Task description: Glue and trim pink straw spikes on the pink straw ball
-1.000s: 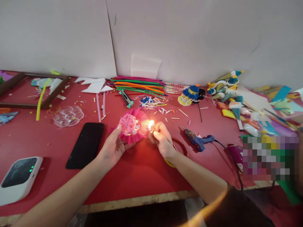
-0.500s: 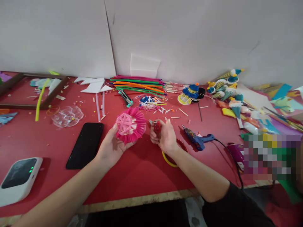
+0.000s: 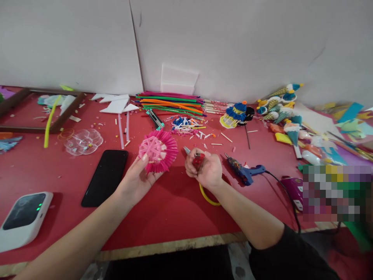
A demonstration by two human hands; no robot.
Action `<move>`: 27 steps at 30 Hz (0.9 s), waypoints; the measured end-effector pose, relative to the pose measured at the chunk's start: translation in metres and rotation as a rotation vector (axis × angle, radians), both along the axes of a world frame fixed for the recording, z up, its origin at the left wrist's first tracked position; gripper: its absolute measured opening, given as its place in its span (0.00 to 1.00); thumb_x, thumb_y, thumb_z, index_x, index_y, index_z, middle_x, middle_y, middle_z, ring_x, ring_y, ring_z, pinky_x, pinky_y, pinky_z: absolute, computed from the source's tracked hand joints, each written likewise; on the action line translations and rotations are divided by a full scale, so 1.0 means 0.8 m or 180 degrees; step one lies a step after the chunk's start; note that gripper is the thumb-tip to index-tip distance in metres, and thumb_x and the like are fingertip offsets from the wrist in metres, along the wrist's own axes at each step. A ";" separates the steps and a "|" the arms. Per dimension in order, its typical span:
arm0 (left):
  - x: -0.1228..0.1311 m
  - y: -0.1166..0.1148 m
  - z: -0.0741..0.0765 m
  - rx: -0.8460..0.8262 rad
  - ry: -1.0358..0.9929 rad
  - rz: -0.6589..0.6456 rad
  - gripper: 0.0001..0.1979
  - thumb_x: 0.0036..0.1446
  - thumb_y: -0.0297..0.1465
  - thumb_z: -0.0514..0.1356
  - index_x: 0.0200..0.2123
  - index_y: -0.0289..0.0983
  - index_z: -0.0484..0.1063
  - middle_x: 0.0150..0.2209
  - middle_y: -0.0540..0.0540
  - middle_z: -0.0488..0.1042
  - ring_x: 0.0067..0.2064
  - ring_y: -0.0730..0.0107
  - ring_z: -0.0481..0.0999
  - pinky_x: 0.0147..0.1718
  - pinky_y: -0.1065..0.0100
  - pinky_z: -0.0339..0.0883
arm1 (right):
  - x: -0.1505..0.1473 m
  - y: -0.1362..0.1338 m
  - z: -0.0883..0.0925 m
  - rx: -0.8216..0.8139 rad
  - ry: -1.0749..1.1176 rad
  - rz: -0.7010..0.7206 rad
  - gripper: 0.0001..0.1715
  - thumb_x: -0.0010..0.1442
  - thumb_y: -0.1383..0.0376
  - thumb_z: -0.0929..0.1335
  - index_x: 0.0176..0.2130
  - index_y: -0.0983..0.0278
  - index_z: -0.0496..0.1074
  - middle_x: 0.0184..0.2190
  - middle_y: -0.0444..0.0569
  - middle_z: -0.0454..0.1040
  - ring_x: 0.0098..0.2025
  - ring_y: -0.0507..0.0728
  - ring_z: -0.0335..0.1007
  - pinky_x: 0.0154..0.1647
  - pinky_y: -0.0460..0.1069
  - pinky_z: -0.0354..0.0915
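Observation:
My left hand (image 3: 135, 181) is closed on a pink craft piece (image 3: 159, 151), thumb against its near left side. This piece has a ruffled magenta paper skirt around a lighter pink lattice of small sticks. My right hand (image 3: 205, 169) is wrapped round red-handled pliers (image 3: 198, 160); their metal tip points left toward the craft piece, apart from it. Much of the handle is hidden by my fingers. Below my right wrist a yellow-and-red ring (image 3: 208, 196) lies on the red table (image 3: 163, 229).
A blue glue gun (image 3: 244, 171) lies to the right, its cord trailing off. At left are a black phone (image 3: 105, 179) and a white device (image 3: 26, 217). Toward the wall lie colored pipe cleaners (image 3: 170, 104), a box cutter (image 3: 155, 119) and a blue-and-yellow craft (image 3: 236, 114).
The pink craft piece has shifted slightly left and tilted in my left hand, the thumb now over its lattice. My right hand has turned, its thumb folding down toward the red handle.

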State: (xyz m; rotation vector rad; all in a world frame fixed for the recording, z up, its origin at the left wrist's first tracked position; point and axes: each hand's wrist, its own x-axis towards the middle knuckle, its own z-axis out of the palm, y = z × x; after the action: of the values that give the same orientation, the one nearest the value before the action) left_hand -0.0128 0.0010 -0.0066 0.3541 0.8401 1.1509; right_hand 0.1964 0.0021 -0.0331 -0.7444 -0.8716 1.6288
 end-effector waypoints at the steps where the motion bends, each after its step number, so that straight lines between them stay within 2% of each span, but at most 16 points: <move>1: -0.001 -0.001 -0.003 0.0019 -0.0001 -0.0037 0.15 0.53 0.30 0.75 0.44 0.38 0.79 0.43 0.45 0.86 0.43 0.62 0.86 0.41 0.65 0.84 | 0.000 -0.001 -0.001 0.0066 -0.0042 0.0017 0.25 0.51 0.41 0.69 0.28 0.59 0.67 0.15 0.38 0.60 0.16 0.49 0.44 0.17 0.45 0.45; 4: -0.003 -0.002 -0.008 -0.0014 -0.0021 -0.0029 0.20 0.43 0.30 0.81 0.39 0.38 0.80 0.38 0.49 0.86 0.38 0.66 0.86 0.36 0.70 0.83 | 0.000 -0.003 -0.006 0.0205 -0.0236 0.0205 0.26 0.51 0.42 0.71 0.30 0.59 0.67 0.16 0.36 0.59 0.17 0.48 0.44 0.18 0.44 0.44; 9: -0.002 -0.003 -0.004 -0.0232 0.0146 0.0113 0.13 0.47 0.27 0.79 0.34 0.37 0.80 0.32 0.52 0.85 0.30 0.73 0.84 0.31 0.76 0.80 | -0.003 -0.005 -0.010 0.0189 -0.0482 0.0469 0.24 0.52 0.47 0.74 0.32 0.59 0.65 0.18 0.36 0.59 0.19 0.47 0.46 0.19 0.44 0.42; 13: -0.002 -0.003 -0.001 -0.0326 0.0190 0.0027 0.11 0.49 0.26 0.77 0.34 0.37 0.80 0.29 0.52 0.84 0.25 0.72 0.83 0.24 0.74 0.80 | -0.007 -0.005 -0.012 0.0162 -0.0374 0.0249 0.24 0.48 0.52 0.76 0.34 0.58 0.61 0.20 0.34 0.58 0.20 0.47 0.48 0.20 0.43 0.41; 18: 0.001 -0.002 0.002 -0.0438 0.0241 0.0100 0.10 0.49 0.26 0.77 0.30 0.38 0.79 0.25 0.53 0.83 0.22 0.73 0.80 0.17 0.78 0.72 | -0.010 -0.004 -0.013 0.0118 -0.0208 -0.0127 0.24 0.48 0.57 0.74 0.30 0.56 0.54 0.19 0.32 0.55 0.20 0.47 0.49 0.19 0.41 0.42; 23: 0.007 -0.002 0.006 -0.0329 0.0204 0.0056 0.09 0.50 0.29 0.76 0.29 0.38 0.78 0.25 0.52 0.82 0.22 0.73 0.79 0.22 0.76 0.77 | -0.010 -0.003 -0.009 0.0047 -0.0165 -0.0270 0.22 0.51 0.60 0.72 0.30 0.56 0.52 0.20 0.33 0.55 0.20 0.47 0.48 0.19 0.41 0.42; 27: 0.009 -0.001 0.009 -0.0444 0.0304 0.0219 0.04 0.58 0.29 0.71 0.36 0.37 0.80 0.31 0.49 0.86 0.29 0.69 0.84 0.28 0.73 0.81 | -0.010 -0.007 -0.013 0.0217 -0.0272 -0.0223 0.21 0.51 0.61 0.71 0.30 0.56 0.52 0.20 0.33 0.56 0.20 0.48 0.48 0.21 0.43 0.45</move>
State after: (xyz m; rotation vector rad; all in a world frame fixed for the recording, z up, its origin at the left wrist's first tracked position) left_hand -0.0056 0.0001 0.0007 0.2680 1.0174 1.1387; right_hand 0.1880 -0.0033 -0.0431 -0.7928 -0.9473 1.5073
